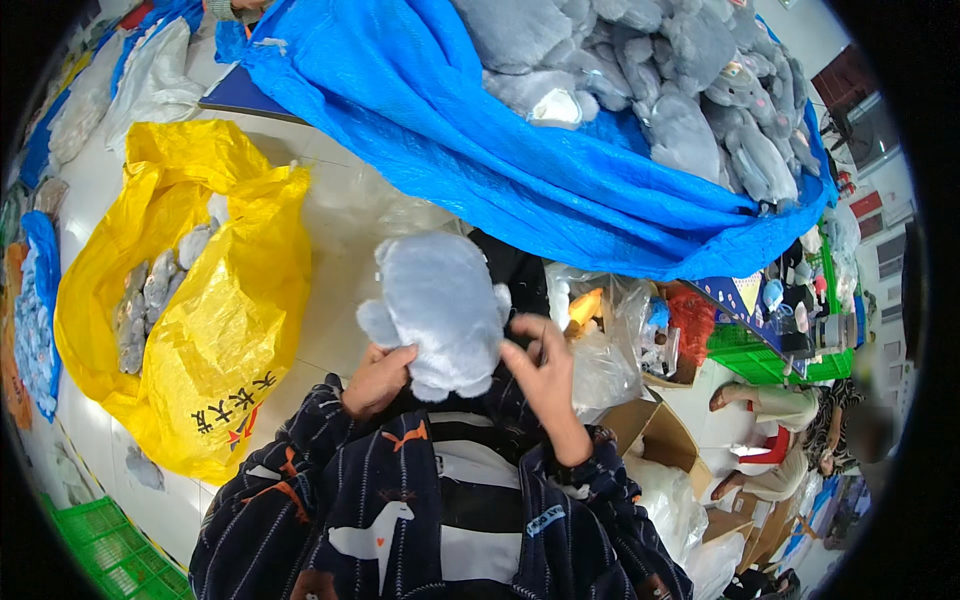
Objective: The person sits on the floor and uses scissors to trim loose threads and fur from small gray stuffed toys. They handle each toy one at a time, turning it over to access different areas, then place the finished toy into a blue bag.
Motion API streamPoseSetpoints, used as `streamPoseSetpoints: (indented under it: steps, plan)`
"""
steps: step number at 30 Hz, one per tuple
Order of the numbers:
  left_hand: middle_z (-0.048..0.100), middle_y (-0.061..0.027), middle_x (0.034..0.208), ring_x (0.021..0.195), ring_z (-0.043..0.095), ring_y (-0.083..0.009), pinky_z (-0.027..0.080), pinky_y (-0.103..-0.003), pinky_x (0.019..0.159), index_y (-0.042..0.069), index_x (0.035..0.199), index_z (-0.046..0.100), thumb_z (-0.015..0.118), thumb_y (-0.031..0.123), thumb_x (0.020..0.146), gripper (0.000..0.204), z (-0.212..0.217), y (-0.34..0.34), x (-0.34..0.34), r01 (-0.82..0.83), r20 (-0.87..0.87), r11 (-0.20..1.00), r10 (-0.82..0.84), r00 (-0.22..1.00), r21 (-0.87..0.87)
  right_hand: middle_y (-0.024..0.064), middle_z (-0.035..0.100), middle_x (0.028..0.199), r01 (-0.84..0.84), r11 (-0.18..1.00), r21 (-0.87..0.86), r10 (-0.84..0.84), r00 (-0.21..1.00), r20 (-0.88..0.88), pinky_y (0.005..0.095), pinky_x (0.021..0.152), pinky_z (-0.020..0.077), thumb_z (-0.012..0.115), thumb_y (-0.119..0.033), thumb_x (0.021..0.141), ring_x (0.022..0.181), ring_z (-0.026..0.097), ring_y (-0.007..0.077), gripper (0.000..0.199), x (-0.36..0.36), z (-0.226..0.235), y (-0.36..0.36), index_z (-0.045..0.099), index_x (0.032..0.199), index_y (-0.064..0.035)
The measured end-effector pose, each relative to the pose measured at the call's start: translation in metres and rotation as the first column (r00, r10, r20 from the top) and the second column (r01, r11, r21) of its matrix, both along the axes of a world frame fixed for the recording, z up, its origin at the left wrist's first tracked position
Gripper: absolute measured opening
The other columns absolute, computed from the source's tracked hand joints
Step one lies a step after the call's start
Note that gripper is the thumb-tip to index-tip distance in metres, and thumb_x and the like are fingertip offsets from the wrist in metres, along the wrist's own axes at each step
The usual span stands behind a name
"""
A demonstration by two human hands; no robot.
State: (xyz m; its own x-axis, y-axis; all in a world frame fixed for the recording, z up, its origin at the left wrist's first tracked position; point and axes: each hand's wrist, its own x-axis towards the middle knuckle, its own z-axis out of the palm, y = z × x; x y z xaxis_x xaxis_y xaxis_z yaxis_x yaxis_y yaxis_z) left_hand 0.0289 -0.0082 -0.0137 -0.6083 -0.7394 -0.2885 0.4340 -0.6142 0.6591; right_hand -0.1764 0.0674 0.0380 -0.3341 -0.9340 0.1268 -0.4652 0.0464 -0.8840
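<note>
Clearly, in the head view, the pale grey, rounded, furry plush toy [435, 305] is between the two hands; the left hand [380, 380] grasps its lower left edge, with the thumb laid upon the fur; the right hand [545, 375] has its fingers parted just beside the right edge, and I cannot tell if the thumb touches it; beyond lies the large blue plastic sheet [420, 140], bearing a heap of similar grey toys [685, 135]; the toy seems light, soft and hardly fragile; probably its plump sides offer the surest hold.
</note>
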Motion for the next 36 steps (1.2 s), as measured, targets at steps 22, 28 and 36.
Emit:
streamPoseSetpoints:
  steps: [22,28,36]
  plan:
    - [0.058,-0.0054,0.101,0.087,0.055,-0.0124,0.044,-0.023,0.074,0.004,0.117,0.051,0.049,0.017,0.094,0.027,0.044,-0.058,0.109,-0.462,0.186,0.767,0.584,0.79,-0.445,0.0173,0.062,0.063,0.251,0.967,-0.046,-0.255,0.937,-0.239,0.0326,0.052,0.0452,0.066,-0.023,0.074,0.052,0.059,0.0217,0.03,-0.145,0.116,-0.22,0.066,0.086,0.0041]
    - [0.063,-0.0066,0.086,0.076,0.06,-0.013,0.048,-0.025,0.071,-0.001,0.102,0.058,0.053,0.004,0.089,0.015,0.06,-0.03,0.018,0.107,0.36,0.783,0.155,0.92,-0.612,-0.0001,0.045,0.053,0.203,0.977,-0.06,-0.173,0.931,0.322,0.0266,0.04,0.0292,0.068,-0.019,0.075,0.042,0.039,0.0104,0.021,-0.132,0.11,-0.218,0.056,0.068,-0.0032]
    - [0.063,-0.0134,0.09,0.085,0.062,-0.0221,0.048,-0.029,0.075,0.0,0.096,0.06,0.065,0.008,0.079,0.02,0.111,-0.026,0.003,0.161,0.284,0.329,0.369,0.885,-0.93,-0.0063,0.041,0.057,0.293,0.868,-0.401,-0.034,0.84,0.542,0.0209,0.038,0.0273,0.067,-0.01,0.075,0.042,0.035,0.0036,0.017,-0.054,0.173,-0.078,0.05,0.078,-0.0078]
